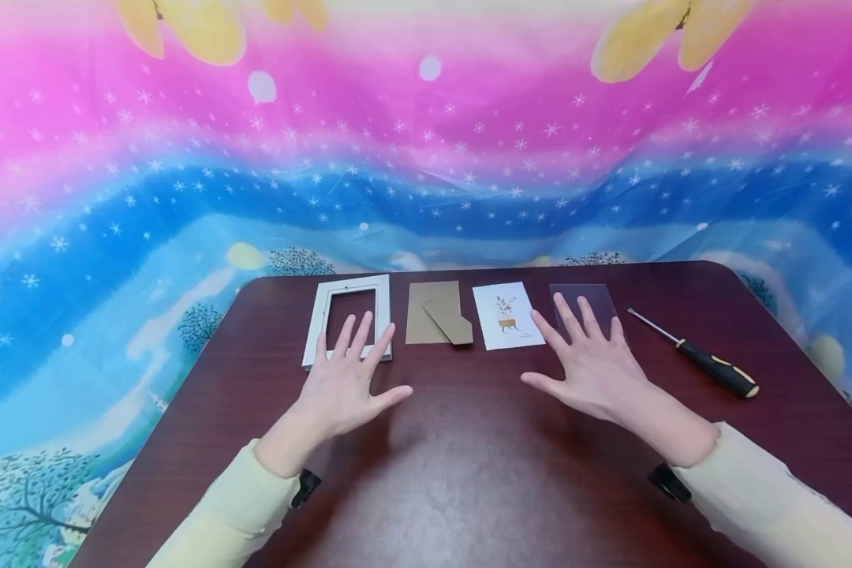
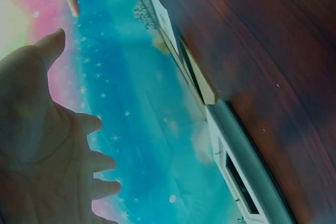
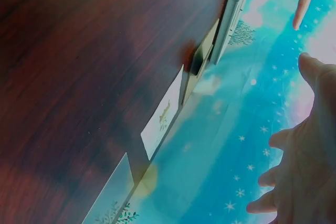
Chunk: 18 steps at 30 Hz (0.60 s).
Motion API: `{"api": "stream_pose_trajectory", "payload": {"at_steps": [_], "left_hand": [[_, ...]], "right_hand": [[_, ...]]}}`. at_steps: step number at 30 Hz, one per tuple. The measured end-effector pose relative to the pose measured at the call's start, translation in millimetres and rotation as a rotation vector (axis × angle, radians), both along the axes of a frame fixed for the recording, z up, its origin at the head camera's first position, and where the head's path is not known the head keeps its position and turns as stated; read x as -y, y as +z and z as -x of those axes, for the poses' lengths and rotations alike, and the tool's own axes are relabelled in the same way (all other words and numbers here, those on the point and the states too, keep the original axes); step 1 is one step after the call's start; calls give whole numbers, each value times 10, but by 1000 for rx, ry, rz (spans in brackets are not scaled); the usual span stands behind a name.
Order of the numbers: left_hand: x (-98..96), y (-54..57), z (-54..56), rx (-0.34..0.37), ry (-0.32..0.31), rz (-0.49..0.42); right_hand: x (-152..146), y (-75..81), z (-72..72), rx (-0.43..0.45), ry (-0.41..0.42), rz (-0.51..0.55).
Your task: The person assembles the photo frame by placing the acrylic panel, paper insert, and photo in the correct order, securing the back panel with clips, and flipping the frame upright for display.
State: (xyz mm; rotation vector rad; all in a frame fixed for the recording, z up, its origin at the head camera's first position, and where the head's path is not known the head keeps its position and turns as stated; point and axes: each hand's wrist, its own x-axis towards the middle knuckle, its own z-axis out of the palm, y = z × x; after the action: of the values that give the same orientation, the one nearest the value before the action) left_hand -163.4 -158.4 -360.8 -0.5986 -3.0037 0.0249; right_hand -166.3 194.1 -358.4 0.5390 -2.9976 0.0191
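My left hand hovers with spread fingers in front of a white picture frame, covering part of its lower edge. My right hand, fingers also spread, is raised before a clear rectangular sheet and hides its lower part. Between them lie a brown backing board with a fold-out stand and a white card printed with a potted plant. Both wrist views show palms held above the table, the left palm and the right palm, holding nothing.
A screwdriver with a black and yellow handle lies to the right of the clear sheet. Everything rests on a dark reddish-brown table. Behind its far edge hangs a colourful printed cloth.
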Motion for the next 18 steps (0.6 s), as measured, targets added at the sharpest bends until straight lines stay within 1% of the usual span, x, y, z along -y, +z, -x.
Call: {"api": "stream_pose_trajectory", "payload": {"at_steps": [4, 10, 13, 18], "left_hand": [[40, -25, 46, -4, 14, 11], [108, -42, 111, 10, 27, -12], [134, -18, 157, 9, 37, -15], [196, 35, 229, 3, 53, -3]], "right_hand": [[35, -10, 55, 5, 4, -3], [104, -36, 140, -12, 34, -5], [155, -29, 192, -10, 43, -16], [269, 10, 290, 22, 53, -20]]}}
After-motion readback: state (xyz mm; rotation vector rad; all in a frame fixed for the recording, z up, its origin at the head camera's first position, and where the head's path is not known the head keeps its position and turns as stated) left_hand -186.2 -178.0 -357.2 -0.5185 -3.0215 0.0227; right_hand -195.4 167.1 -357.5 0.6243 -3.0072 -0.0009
